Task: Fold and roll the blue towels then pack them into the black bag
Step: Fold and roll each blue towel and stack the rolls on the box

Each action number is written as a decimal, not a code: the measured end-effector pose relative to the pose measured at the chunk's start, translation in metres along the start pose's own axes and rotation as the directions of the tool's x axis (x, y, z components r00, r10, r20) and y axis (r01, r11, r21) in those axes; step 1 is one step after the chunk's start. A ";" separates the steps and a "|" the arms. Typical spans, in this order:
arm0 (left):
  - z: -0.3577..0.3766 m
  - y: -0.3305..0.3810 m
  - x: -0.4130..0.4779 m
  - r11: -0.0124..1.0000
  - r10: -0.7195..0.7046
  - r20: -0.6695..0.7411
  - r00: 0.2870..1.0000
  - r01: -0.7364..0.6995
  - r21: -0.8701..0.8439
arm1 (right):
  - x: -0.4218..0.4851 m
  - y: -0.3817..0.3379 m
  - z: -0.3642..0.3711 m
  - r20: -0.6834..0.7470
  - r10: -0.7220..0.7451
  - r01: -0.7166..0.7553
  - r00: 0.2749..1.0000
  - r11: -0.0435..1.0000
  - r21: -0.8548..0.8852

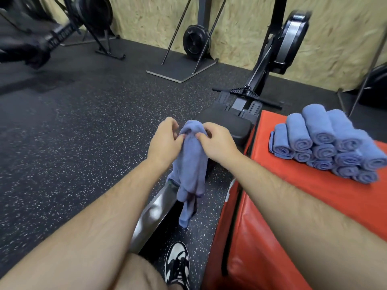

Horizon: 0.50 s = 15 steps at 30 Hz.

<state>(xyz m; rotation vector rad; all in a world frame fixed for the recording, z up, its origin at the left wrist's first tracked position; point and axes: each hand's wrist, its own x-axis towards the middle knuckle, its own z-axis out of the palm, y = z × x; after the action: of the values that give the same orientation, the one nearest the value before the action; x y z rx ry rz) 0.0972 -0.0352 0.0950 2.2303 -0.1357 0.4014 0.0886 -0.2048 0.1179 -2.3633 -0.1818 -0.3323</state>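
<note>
Both hands pinch the top edge of a loose blue towel [191, 164], the left hand [165, 139] and right hand [217, 143] close together, fingers curled into the cloth; it hangs unfolded over the rowing machine rail [155, 210] and speckled rubber floor [83, 143]; to the right, a pile of rolled blue towels [326, 143] lies stacked on the red padded box [314, 195], well apart from the hands.

Even indoor light, soft shadows; glare on metal rail [154, 208]; wide-angle bending, upper-left corner motion-blurred.
</note>
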 end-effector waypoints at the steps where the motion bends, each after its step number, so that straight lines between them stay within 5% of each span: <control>1: 0.000 0.005 -0.001 0.999 -0.040 -0.019 0.999 0.040 -0.006 | 0.000 -0.003 -0.010 -0.032 0.005 -0.004 0.999 0.999 0.032; 7: 0.009 0.080 -0.001 0.922 -0.020 0.039 0.999 0.034 -0.386 | -0.008 -0.012 -0.076 -0.117 -0.078 0.088 0.990 0.993 0.080; 13: 0.025 0.173 -0.009 0.629 0.041 0.132 0.990 0.077 -0.773 | -0.035 -0.012 -0.152 -0.241 -0.187 0.170 0.952 0.981 -0.090; 15: 0.034 0.204 -0.015 0.536 0.070 0.155 0.985 0.094 -0.839 | -0.050 -0.011 -0.183 -0.272 -0.132 0.141 0.953 0.990 0.014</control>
<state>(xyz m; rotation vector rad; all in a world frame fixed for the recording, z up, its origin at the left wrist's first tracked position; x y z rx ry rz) 0.0438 -0.1922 0.2193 1.2631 -0.3320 0.0755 0.0041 -0.3247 0.2383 -2.2493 -0.2194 -0.7091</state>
